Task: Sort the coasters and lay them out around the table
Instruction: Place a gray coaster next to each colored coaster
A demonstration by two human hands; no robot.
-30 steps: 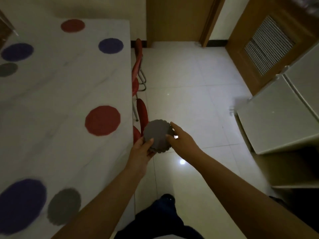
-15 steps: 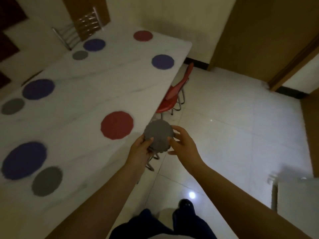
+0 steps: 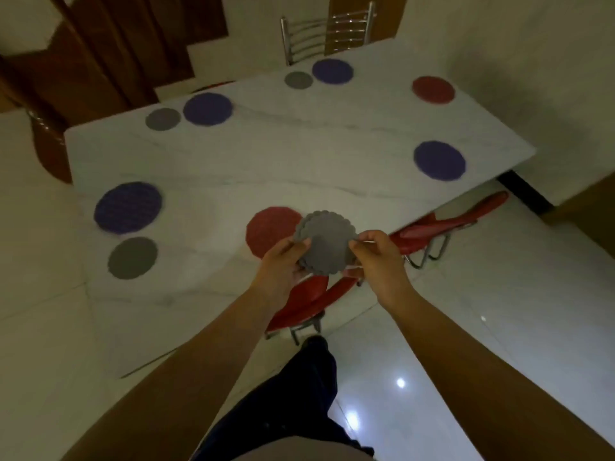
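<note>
Grey coasters [image 3: 327, 242]: small stack, pinched between left hand [image 3: 283, 266] and right hand [image 3: 377, 257], over the table's [image 3: 299, 154] near edge.
Table: white marble, purple, grey and red coasters spread around; red coaster [image 3: 268, 229] just behind the stack.
Room: red chairs [image 3: 449, 221] tucked under the near edge; glossy tile floor beside it.

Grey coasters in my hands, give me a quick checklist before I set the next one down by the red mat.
1. Grey coaster stack held by both hands, left hand and right hand: ok.
2. Top coaster separated from stack: cannot tell.
3. Near red mat lacks a grey coaster: ok.
4. Bare table beside it: ok.
5. Red chair clear of arms: ok.
</note>
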